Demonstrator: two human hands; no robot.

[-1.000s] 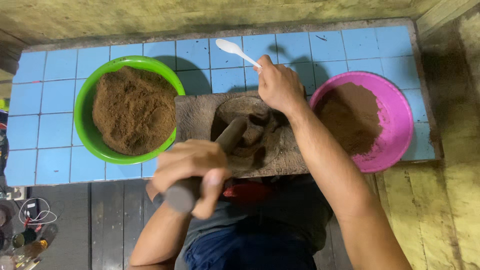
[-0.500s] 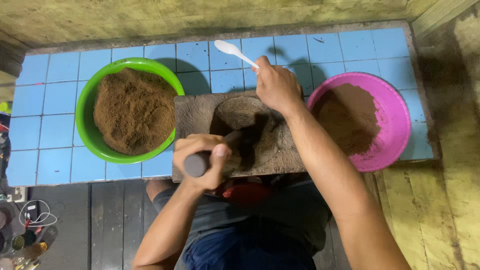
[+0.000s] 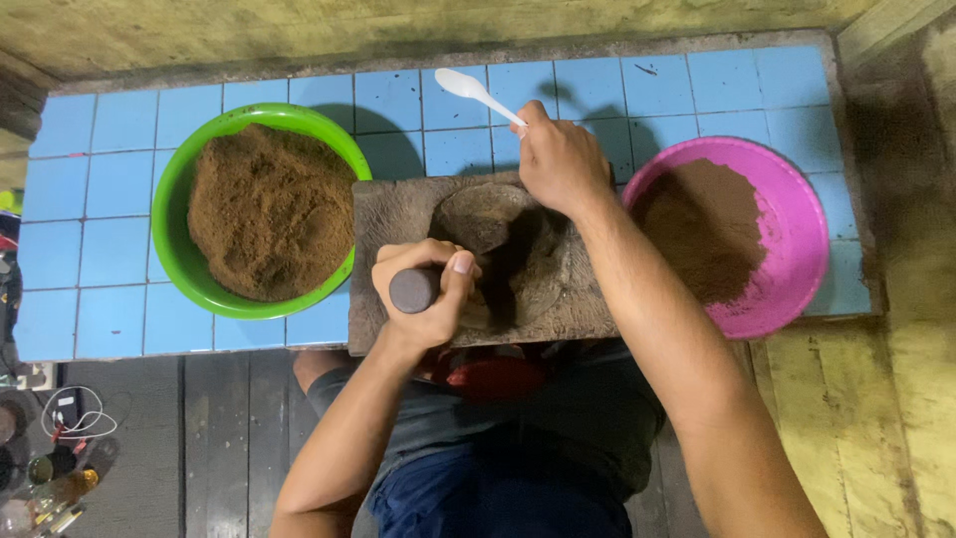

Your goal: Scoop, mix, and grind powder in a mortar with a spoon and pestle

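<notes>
A rough stone mortar block with a round hollow rests on the blue tiled counter. My left hand grips a dark pestle almost upright, its end aimed at the camera, at the mortar's near edge. My right hand rests on the mortar's far right rim and holds a white plastic spoon that sticks out toward the back. Left of the mortar a green bowl is heaped with coarse brown powder. On the right a pink bowl holds finer brown powder.
The counter ends at a weathered wall behind and a wooden post at the right. Below the counter lies a dark plank floor with cables and small jars at the lower left. My lap, in dark shorts, sits against the counter edge.
My left hand has swung the pestle from a slant toward the lower left to nearly upright over the mortar. My right hand with the spoon has stayed in place.
</notes>
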